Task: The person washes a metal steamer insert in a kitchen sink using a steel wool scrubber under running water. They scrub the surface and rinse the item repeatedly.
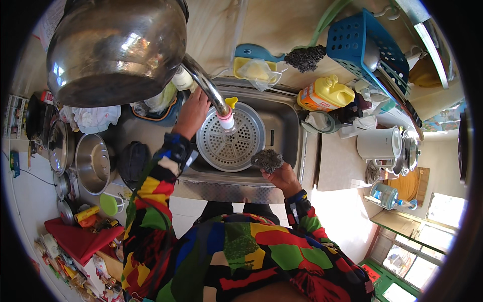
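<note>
A metal steamer tray [247, 151] with round holes sits in the stainless steel sink [285, 124]. Above it hangs the spout of a curved chrome faucet [203, 85], fitted with a pink-and-white nozzle [226, 120] and a yellow lever. My right hand [283, 179] grips a grey steel wool scrubber [267, 160] at the tray's lower right rim. On the sink's left side, my left hand [194, 113] reaches up beside the faucet pipe, near a white bottle [182, 79]. Its fingertips are partly out of sight, so I cannot tell whether it holds anything.
A large shiny metal vessel [120, 56] looms at upper left. Right of the sink are a yellow detergent jug [328, 92] and a white lidded pitcher [377, 145]. A blue perforated basket [345, 41] hangs on the wall. Leftward stands a steel basin [92, 164].
</note>
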`<action>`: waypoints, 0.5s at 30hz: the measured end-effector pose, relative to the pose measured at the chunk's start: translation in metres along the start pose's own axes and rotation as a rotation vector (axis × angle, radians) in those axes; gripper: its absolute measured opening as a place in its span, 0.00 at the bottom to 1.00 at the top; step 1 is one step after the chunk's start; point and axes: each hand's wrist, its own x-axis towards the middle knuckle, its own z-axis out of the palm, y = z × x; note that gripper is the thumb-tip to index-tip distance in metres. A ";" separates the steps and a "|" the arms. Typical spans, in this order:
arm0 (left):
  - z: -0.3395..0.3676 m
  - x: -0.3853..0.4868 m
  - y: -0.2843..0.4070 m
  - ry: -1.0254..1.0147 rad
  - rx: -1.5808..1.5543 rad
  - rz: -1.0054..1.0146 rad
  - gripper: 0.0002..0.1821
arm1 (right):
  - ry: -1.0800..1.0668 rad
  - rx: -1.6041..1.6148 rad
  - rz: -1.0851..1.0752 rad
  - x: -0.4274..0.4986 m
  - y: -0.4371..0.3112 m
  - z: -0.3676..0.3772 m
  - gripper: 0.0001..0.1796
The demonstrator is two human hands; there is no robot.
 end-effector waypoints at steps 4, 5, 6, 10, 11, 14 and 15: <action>-0.003 -0.089 0.034 -0.073 -0.131 -0.280 0.27 | 0.009 0.000 0.005 0.005 0.001 -0.005 0.22; 0.001 -0.106 0.039 -0.114 -0.140 -0.376 0.28 | -0.002 -0.001 0.005 0.006 0.000 -0.006 0.22; 0.006 -0.118 0.043 -0.065 -0.133 -0.390 0.28 | -0.013 -0.004 0.007 0.008 0.000 -0.007 0.22; 0.015 -0.121 0.041 0.021 -0.197 -0.451 0.27 | -0.019 -0.039 0.013 0.012 -0.002 -0.005 0.22; 0.014 -0.112 0.038 0.005 -0.246 -0.483 0.27 | -0.024 -0.048 0.006 0.013 -0.002 -0.004 0.22; 0.005 -0.075 0.033 0.096 -0.225 -0.293 0.26 | -0.040 -0.059 0.007 0.013 -0.002 0.004 0.22; 0.004 -0.060 0.031 0.074 -0.191 -0.256 0.25 | -0.040 -0.071 0.001 0.012 -0.002 0.006 0.22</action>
